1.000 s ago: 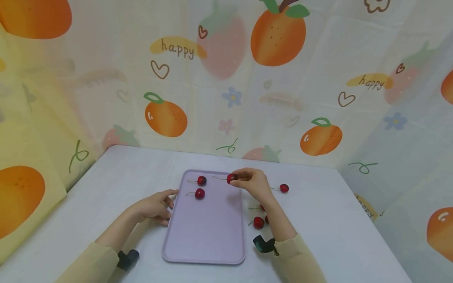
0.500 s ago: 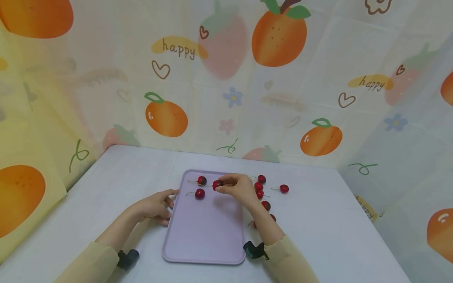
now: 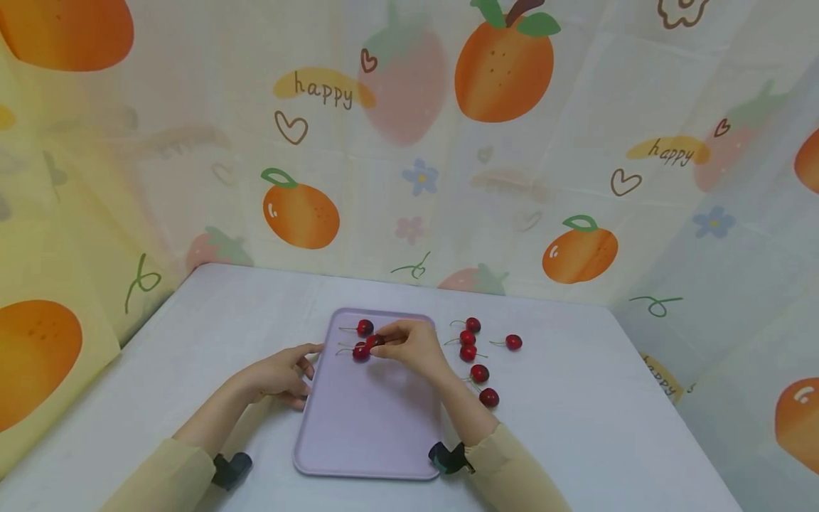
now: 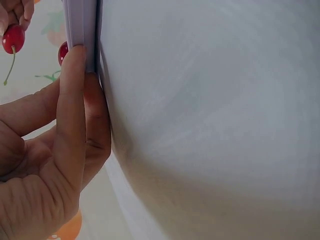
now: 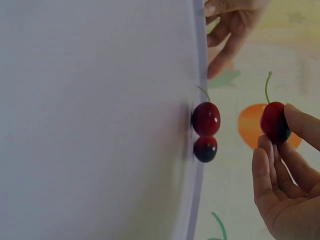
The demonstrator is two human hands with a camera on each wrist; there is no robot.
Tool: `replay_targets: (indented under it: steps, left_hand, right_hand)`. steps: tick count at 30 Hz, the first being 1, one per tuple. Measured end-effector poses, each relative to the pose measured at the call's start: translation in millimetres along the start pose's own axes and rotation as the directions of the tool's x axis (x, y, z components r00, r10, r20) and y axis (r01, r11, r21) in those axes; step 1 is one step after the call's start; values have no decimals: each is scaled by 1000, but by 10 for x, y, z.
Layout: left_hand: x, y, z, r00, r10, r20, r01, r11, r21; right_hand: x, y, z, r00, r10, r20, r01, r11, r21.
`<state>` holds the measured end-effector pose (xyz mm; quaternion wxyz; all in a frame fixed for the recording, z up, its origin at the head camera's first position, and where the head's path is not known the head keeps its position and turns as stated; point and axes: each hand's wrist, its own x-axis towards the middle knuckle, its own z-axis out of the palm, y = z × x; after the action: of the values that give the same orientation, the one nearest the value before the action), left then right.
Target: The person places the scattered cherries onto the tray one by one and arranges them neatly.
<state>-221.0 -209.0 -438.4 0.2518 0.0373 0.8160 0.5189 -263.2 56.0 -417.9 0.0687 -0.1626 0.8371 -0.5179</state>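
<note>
Over the far part of a lilac tray (image 3: 371, 427), my right hand (image 3: 412, 350) pinches a dark red cherry (image 5: 275, 122) between thumb and fingertips. Its green stem points away from the hand, and in the right wrist view the fruit is raised off the tray. Two other cherries, one farther back (image 3: 365, 327) and one nearer (image 3: 360, 353), lie on the tray near its far left corner. In the head view the held fruit overlaps the nearer one. My left hand (image 3: 278, 373) rests at the tray's left side, fingertips (image 4: 75, 55) touching the rim.
Right of the tray, several more stemmed cherries lie on the white tabletop, among them a lone one (image 3: 514, 342) farthest right and one nearest me (image 3: 489, 397). A fruit-printed cloth (image 3: 358, 156) hangs behind the table.
My right hand has carried the cherry leftward from the tray's far right corner toward the two cherries on it. The left hand has stayed at the rim.
</note>
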Motion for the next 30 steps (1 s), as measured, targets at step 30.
replay_targets:
  steps: [30]
  left_hand:
    - [-11,-9,13,1000,10,-6,-10,1000,-2]
  right_hand:
    - [55,174,249,993,116,24,-114,989,-98]
